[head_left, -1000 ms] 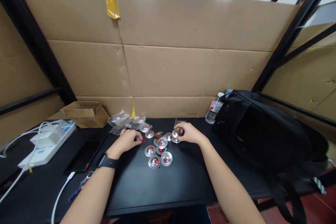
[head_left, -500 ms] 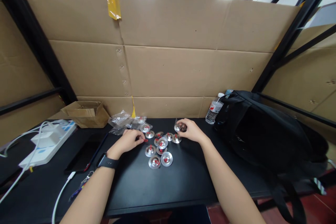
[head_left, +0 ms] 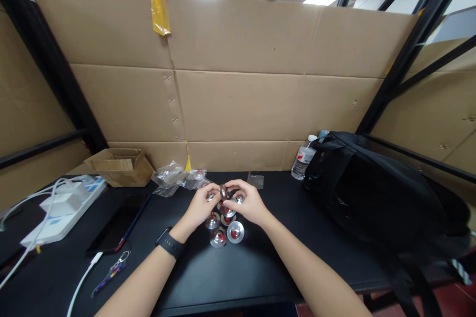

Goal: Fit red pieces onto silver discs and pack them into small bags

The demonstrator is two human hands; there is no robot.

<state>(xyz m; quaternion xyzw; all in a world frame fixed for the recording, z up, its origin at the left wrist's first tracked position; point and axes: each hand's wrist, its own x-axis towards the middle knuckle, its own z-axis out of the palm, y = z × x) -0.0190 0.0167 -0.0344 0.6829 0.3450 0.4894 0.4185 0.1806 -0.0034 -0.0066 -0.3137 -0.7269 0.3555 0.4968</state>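
Note:
My right hand (head_left: 251, 202) grips a small metal finger cymbal (head_left: 223, 191) by its edge and holds it on its side, raised over the pile. Close on its left, my left hand (head_left: 203, 206) has its fingertips pinched together against or right beside that cymbal; what lies between them is hidden. Below the hands, several silver finger cymbals with red loops at their centres lie on the black tabletop, the nearest being one cymbal (head_left: 235, 233) and another cymbal (head_left: 217, 237). Both hands partly cover the rest of the pile.
Crumpled clear plastic bags (head_left: 169, 178) and a small clear bag (head_left: 256, 180) lie behind. At left are a cardboard box (head_left: 121, 166), power strip (head_left: 70, 213), phone (head_left: 117, 223) and keychain (head_left: 111, 273). A water bottle (head_left: 303, 158) and black backpack (head_left: 379, 198) stand at right.
My hands have come together over the pile: the right moved left with its cymbal, the left moved right. The small clear bag behind is uncovered. Red in the left fingertips is now hidden.

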